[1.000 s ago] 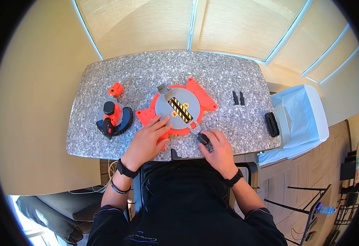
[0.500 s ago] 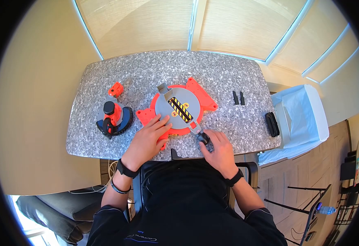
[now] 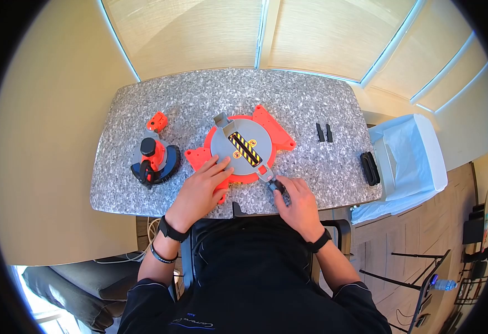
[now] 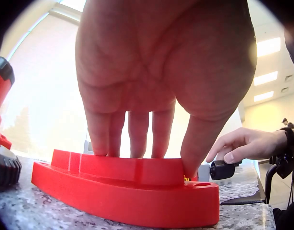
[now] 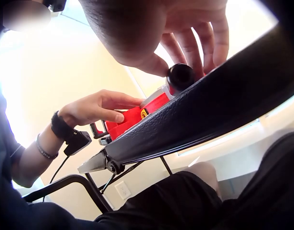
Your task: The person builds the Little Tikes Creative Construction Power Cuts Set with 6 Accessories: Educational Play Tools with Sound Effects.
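Note:
A round grey turntable [image 3: 227, 146] with a yellow-and-black striped slot sits on a red base [image 3: 275, 131]. The left hand [image 3: 197, 192] lies over the base's near-left side, fingers extended and fingertips resting on it; the left wrist view shows them on the red part [image 4: 123, 172]. At the end of the turntable's arm is a black knob [image 3: 276, 186], which the right hand [image 3: 298, 207] pinches between thumb and fingers. In the right wrist view the knob [image 5: 180, 76] shows its round end beside the thumb.
A red and black toy saw [image 3: 153, 158] stands at the left, a small red piece [image 3: 157, 121] behind it. Two black strips [image 3: 324, 133] lie at the right, a black part [image 3: 369, 169] near the right edge. Beyond it is a lined bin [image 3: 411, 161].
The right hand's thumb and fingers have shifted slightly around the black knob, which looks turned a little. The left hand has stayed in place.

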A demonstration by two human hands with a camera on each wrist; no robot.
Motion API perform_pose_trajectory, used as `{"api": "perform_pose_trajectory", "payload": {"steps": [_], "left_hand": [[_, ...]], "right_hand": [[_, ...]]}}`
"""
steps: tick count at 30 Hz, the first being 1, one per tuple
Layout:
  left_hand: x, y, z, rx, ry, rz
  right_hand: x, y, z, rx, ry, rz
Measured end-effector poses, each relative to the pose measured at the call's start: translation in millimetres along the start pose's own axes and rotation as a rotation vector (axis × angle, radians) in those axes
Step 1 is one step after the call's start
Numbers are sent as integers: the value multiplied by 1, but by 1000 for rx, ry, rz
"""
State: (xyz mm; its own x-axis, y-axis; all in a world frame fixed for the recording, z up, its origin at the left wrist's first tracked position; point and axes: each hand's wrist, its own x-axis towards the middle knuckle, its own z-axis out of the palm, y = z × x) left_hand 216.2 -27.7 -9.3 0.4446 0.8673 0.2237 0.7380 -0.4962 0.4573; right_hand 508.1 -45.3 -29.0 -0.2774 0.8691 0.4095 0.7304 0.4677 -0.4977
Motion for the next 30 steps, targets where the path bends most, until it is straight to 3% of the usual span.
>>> {"api": "perform_pose_trajectory", "payload": {"steps": [30], "left_hand": [[-2, 6, -1, -2, -3, -2]], "right_hand": [[-1, -5, -5, 1, 24, -7]]}}
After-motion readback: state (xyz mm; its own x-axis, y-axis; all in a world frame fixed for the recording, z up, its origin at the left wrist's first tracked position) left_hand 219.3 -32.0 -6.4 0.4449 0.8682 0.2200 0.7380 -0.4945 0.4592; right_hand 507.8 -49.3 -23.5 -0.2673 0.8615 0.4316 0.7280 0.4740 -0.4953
